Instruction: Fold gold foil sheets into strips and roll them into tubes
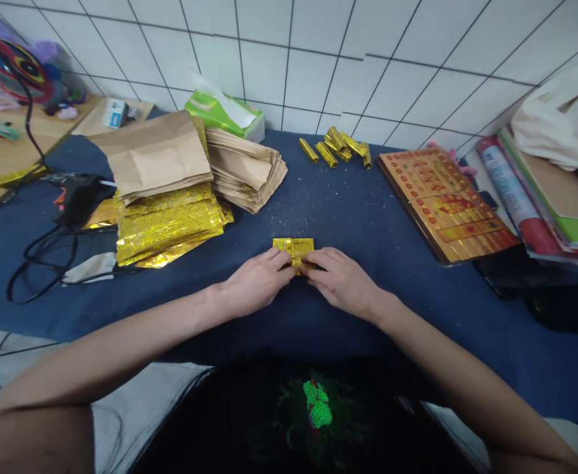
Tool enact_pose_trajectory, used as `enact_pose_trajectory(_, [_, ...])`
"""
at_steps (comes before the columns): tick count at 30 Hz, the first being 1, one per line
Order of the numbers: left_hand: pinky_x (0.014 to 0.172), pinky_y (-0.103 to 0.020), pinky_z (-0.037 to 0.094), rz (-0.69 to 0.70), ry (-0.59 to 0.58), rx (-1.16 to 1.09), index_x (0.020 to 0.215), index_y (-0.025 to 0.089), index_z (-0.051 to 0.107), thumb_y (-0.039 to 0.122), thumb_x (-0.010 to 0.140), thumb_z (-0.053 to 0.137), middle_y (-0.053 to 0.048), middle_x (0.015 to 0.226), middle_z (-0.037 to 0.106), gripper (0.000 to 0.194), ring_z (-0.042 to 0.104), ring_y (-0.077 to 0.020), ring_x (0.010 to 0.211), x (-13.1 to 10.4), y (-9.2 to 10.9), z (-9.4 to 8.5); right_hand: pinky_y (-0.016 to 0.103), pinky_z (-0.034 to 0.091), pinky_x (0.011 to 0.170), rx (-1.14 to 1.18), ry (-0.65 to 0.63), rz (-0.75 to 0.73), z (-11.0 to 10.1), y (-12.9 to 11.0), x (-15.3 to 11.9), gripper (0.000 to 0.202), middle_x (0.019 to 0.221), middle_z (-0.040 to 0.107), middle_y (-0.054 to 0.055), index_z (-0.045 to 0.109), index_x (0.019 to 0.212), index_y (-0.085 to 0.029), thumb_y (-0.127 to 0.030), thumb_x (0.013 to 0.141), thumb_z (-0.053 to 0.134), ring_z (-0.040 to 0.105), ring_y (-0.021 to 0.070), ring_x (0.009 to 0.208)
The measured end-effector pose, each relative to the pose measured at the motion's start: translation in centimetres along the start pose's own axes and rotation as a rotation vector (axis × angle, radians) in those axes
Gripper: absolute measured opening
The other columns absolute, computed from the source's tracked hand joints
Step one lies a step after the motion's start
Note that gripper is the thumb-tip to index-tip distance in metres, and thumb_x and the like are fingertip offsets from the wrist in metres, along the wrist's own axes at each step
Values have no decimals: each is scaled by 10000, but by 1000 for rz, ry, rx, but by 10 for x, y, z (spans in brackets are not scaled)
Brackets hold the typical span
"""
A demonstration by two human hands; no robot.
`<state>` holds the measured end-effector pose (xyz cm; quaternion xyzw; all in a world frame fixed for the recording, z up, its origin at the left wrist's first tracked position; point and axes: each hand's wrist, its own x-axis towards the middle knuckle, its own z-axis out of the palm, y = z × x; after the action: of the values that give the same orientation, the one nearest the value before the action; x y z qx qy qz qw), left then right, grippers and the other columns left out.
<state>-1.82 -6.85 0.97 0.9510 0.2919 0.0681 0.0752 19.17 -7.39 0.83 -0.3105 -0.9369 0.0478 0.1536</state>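
A small folded piece of gold foil paper (293, 248) lies on the dark blue cloth in front of me. My left hand (262, 280) has its curled fingers on the piece's left lower part, and my right hand (343, 280) pinches its right lower part. The fingertips of both hands almost meet at its middle, where they cover its near edge. Farther back, several rolled gold tubes (338, 146) lie in a loose group. To the left, a stack of gold foil sheets (170, 224) rests partly under brown paper (158, 158).
Behind the brown paper stands a green tissue box (224, 115). A black glue gun (79, 197) with a looped cable lies at left. On the right are an orange-gold box (447, 201), a cylindrical container (513, 191) and stacked books (560, 191). A tiled wall borders the back.
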Motion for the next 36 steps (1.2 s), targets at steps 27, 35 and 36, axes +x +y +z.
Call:
enact_pose_trajectory(27, [844, -337, 478, -34, 141, -85, 933, 124, 624, 120, 874, 382, -75, 889, 585, 250, 540, -179, 910, 7, -3, 7, 323, 412, 659, 37, 124, 146, 16, 2, 7, 214, 783, 589, 74, 629, 780, -144, -139, 851, 428, 469, 180, 724])
enact_pose_trajectory(35, [802, -328, 488, -135, 159, -257, 897, 155, 647, 110, 846, 441, -53, 834, 621, 217, 572, -175, 859, 12, -6, 6, 318, 376, 665, 100, 76, 202, 9, 1, 4, 179, 781, 620, 48, 657, 827, -169, -183, 855, 480, 478, 178, 739])
enact_pose_trajectory(36, [797, -330, 487, -150, 155, -264, 883, 153, 647, 107, 840, 452, -53, 831, 625, 205, 574, -176, 846, 12, -7, 6, 314, 373, 661, 121, 74, 211, 8, 2, 4, 190, 779, 626, 45, 658, 823, -175, -175, 859, 472, 478, 174, 732])
